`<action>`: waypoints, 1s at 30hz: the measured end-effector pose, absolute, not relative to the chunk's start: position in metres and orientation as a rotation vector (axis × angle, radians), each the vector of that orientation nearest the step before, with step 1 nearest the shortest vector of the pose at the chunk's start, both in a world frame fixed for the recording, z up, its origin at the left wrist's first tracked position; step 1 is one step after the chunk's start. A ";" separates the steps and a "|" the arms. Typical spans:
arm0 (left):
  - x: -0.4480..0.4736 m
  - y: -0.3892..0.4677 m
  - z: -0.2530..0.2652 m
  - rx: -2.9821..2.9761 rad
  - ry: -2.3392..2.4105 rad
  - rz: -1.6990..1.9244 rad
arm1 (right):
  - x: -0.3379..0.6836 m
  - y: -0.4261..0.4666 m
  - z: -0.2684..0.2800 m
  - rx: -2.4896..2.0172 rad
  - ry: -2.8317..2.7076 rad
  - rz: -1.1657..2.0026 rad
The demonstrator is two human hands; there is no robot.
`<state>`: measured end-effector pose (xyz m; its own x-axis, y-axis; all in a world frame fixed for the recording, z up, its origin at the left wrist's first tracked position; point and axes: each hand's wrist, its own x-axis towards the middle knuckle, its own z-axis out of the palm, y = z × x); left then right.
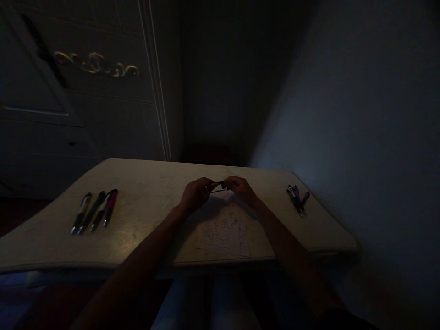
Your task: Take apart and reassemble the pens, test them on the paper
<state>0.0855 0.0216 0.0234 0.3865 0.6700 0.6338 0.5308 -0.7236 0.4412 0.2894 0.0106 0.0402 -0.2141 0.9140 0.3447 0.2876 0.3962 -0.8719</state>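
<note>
Above the middle of the table, my left hand (195, 196) and my right hand (241, 189) meet with fingers pinched. A thin dark pen-like piece (219, 183) spans between their fingertips, both hands closed on it. Just below it, a second slim dark stick (217, 190) sticks out from my left fingers towards the right hand. Dim light hides the exact kind of both pieces. Beneath my hands lies a sheet of paper (225, 233) covered in scribbles, partly in shadow.
Several click pens (93, 213) lie side by side on the left of the pale table (147, 183). A loose cluster of pens or pen parts (297, 200) rests at the right. A cabinet (103, 114) stands behind on the left, and a wall (360, 137) borders the right side.
</note>
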 end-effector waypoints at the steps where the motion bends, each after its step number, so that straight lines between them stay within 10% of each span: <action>1: 0.085 0.021 0.024 2.486 1.093 1.227 | 0.291 0.011 0.041 -1.056 -1.728 0.846; 30: 0.071 0.035 0.010 2.430 1.350 1.162 | 0.318 0.023 0.031 -1.241 -1.477 0.597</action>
